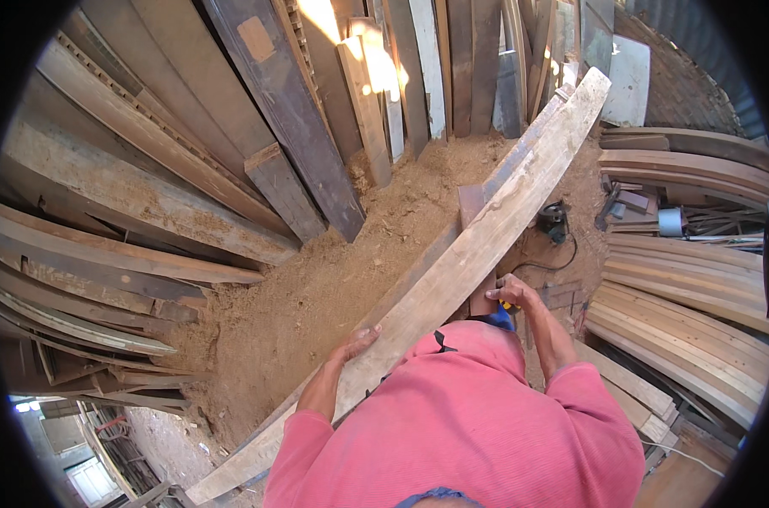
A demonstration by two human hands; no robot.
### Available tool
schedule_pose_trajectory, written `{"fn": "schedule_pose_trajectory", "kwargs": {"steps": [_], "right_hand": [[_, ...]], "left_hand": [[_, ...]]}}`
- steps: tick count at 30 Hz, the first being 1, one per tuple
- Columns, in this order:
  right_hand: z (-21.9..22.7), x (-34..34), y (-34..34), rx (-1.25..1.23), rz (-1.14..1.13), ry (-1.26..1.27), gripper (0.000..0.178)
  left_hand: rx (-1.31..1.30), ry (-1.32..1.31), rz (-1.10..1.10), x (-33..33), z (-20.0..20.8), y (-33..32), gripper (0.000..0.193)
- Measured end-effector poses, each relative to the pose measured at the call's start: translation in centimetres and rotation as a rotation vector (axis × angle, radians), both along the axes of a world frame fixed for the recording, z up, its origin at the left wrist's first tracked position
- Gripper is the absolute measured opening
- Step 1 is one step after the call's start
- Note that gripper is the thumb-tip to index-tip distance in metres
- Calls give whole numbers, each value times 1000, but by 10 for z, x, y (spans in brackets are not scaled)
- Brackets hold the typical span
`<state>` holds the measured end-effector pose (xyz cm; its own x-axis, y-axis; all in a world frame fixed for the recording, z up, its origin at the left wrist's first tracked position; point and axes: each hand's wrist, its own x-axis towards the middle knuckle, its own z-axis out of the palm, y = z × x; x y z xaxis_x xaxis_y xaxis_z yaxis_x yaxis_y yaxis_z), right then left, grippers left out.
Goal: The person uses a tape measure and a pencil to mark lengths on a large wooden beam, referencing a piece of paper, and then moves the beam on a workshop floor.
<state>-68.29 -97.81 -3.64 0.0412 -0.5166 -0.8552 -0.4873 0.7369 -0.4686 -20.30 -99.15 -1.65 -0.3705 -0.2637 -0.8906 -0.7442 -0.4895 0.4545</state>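
Note:
A long pale wooden plank (478,241) slants across the middle, from lower left to upper right. It rests on other boards, with a short reddish-brown timber (472,203) crosswise under it. My left hand (361,341) grips the plank's far edge, left of my body. On the near side, my right hand (515,293) is closed beside the end of the crosswise timber. A small yellow and dark thing (507,306) shows under its fingers, mostly hidden, and I cannot make out its kind.
Sawdust (317,296) covers the ground beyond the plank. Tall boards (274,93) lean along the far and left sides. A dark corded power tool (553,219) sits on the ground to the right. Stacked planks (681,330) lie at the right, near a pale blue cylindrical container (670,222).

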Motion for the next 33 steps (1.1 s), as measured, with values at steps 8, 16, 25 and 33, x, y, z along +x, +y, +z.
{"fn": "schedule_pose_trajectory", "kwargs": {"steps": [8,16,25,33], "right_hand": [[14,1,3,-20,72,46,61],[-9,-23,53,-23,-173,13,78],[29,-53,50,-190,-1250,-783,39],[86,-138,45,-264,-965,-1161,62]], "left_hand": [[-68,-22,26,6,-42,9,94],[-719,-409,21,-68,38,-6,79],[-931,394,-330,-341,84,-34,91],[-373,476,174,-452,66,-58,42]]}}
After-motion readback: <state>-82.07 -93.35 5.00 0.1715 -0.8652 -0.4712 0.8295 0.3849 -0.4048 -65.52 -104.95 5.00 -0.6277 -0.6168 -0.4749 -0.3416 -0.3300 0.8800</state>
